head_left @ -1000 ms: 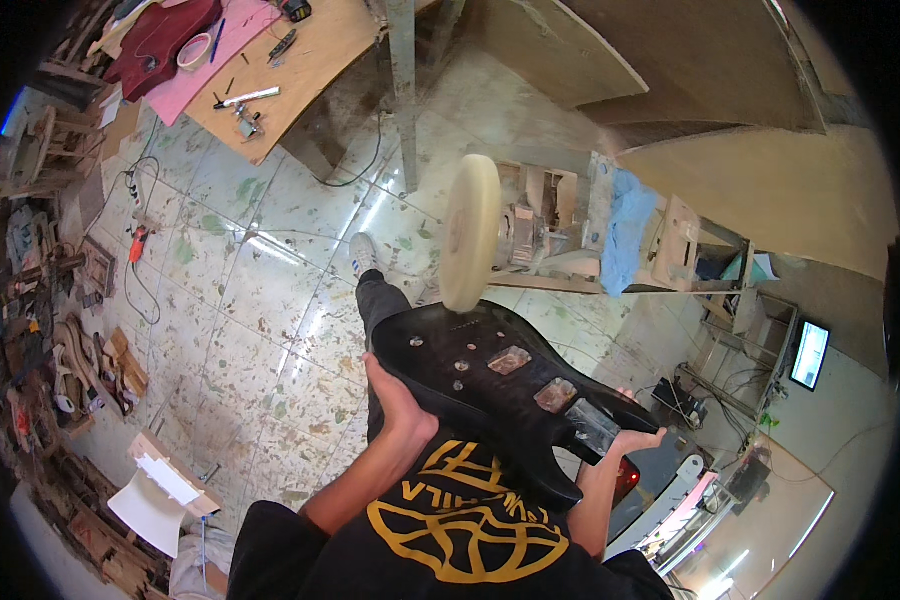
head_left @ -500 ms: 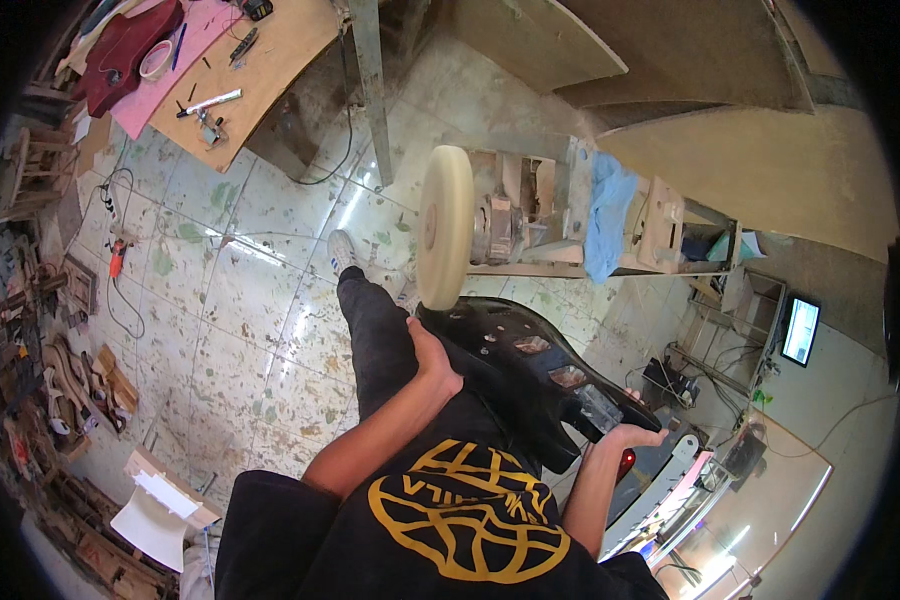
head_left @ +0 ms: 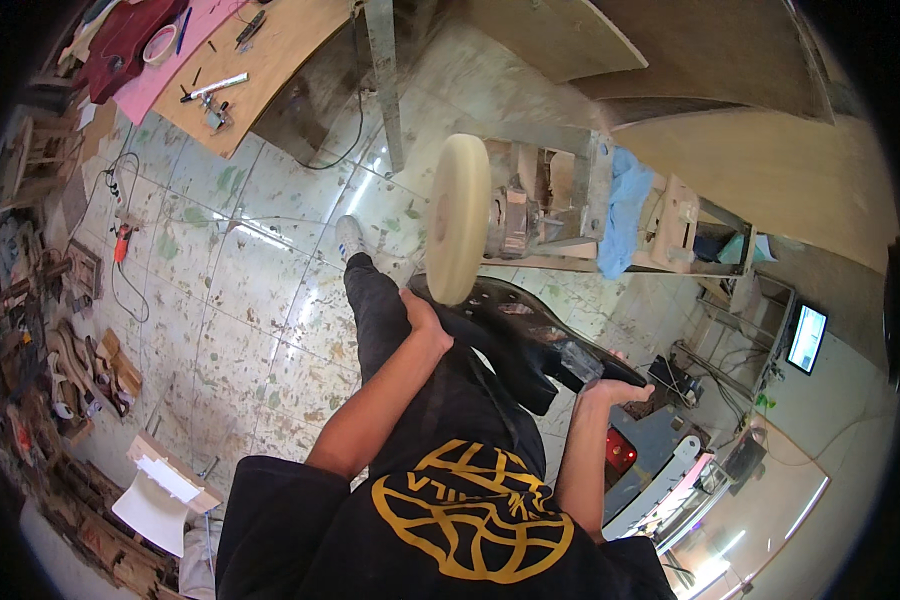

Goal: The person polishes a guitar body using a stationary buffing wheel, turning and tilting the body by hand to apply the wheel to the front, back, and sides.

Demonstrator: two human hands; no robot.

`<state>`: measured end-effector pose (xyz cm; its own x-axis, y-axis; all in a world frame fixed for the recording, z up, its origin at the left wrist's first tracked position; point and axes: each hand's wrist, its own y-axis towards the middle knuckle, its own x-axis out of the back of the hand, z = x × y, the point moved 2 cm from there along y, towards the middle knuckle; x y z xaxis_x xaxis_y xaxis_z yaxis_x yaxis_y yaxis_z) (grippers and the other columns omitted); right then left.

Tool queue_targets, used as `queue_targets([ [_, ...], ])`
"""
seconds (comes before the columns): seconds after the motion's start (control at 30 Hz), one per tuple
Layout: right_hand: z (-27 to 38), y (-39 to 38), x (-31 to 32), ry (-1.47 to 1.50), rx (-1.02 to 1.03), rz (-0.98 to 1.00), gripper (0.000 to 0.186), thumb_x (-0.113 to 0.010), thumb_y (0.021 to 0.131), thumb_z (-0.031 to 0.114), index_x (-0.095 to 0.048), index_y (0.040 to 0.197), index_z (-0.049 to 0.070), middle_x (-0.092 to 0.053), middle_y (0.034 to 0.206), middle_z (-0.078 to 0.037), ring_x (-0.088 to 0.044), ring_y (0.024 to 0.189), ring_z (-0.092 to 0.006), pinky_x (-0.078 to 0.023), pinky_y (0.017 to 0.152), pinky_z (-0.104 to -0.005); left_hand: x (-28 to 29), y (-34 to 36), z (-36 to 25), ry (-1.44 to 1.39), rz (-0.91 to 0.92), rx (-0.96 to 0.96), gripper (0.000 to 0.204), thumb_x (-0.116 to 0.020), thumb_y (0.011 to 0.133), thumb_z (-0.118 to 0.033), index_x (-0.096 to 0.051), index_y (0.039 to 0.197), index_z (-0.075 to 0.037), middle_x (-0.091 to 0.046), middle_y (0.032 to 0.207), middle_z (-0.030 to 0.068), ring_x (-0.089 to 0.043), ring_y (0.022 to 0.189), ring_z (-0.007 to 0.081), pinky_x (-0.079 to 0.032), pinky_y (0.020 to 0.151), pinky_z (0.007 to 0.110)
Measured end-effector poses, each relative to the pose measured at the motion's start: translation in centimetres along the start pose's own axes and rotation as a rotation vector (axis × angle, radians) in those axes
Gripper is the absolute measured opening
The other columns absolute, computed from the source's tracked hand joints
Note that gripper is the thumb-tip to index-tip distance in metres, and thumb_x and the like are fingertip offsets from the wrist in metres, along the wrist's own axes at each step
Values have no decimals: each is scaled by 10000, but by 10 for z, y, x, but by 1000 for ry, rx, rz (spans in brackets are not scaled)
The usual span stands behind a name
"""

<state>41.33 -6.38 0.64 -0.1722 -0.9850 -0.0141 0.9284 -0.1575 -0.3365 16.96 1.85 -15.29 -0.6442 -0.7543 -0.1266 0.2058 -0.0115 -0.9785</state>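
A glossy black electric guitar body (head_left: pixel 510 345) with cut-out cavities spans between my two hands, tilted so its top face shows at a slant. My left hand (head_left: pixel 427 322) is closed around the edge at its left end. At the other end, my right hand (head_left: pixel 618 392) grips the body from below near the neck pocket, fingers partly hidden behind it. Just over the left part of the body stands a large cream buffing wheel (head_left: pixel 457 220), which overlaps the body's far edge in view; the contact itself is hidden.
The wheel sits on a machine frame (head_left: pixel 560 195) with a blue cloth (head_left: pixel 625 210) draped over it. A wooden table (head_left: pixel 270 60) with a red guitar body (head_left: pixel 130 50) stands far left. An orange tool (head_left: pixel 122 242) with its cord lies on the tiled floor. A monitor (head_left: pixel 807 338) is at right.
Both hands have moved slightly away from me with the guitar body. Its face has tipped, so it looks narrower and more edge-on. The view has shifted a little.
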Motion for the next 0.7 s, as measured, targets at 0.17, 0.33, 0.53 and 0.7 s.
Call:
queue_targets([
  [0.17,-22,-15,-17,-36,-10,9,789,-204,860,745,-500,854,14,-537,758,-139,-539,722,-291,-487,707,-446,7,10,-19,-109,8,-46,783,-216,905,-679,-370,1428,-116,-400,1441,126,-394,1305,346,-288,1054,590],
  [0.33,-48,-18,-24,-36,-105,27,777,-193,861,740,-492,855,23,-538,762,-138,-533,722,-277,-487,707,-447,18,25,-38,-70,-44,-110,783,-193,910,-672,-386,1418,-108,-401,1443,137,-419,1287,365,-305,1048,588],
  [0.53,-81,-9,-27,-23,-205,21,735,-207,880,709,-549,978,67,-571,869,-109,-545,814,-263,-488,778,-428,23,33,-53,-151,26,-182,791,-170,912,-667,-406,1399,-90,-423,1430,143,-434,1280,350,-318,1057,557],
  [0.7,-118,18,-16,-21,-194,79,855,-232,810,800,-411,1080,8,-513,847,-159,-534,731,-292,-498,707,-442,29,39,-67,-156,13,-185,777,-151,921,-648,-415,1385,-83,-418,1431,152,-435,1278,346,-327,1058,546],
])
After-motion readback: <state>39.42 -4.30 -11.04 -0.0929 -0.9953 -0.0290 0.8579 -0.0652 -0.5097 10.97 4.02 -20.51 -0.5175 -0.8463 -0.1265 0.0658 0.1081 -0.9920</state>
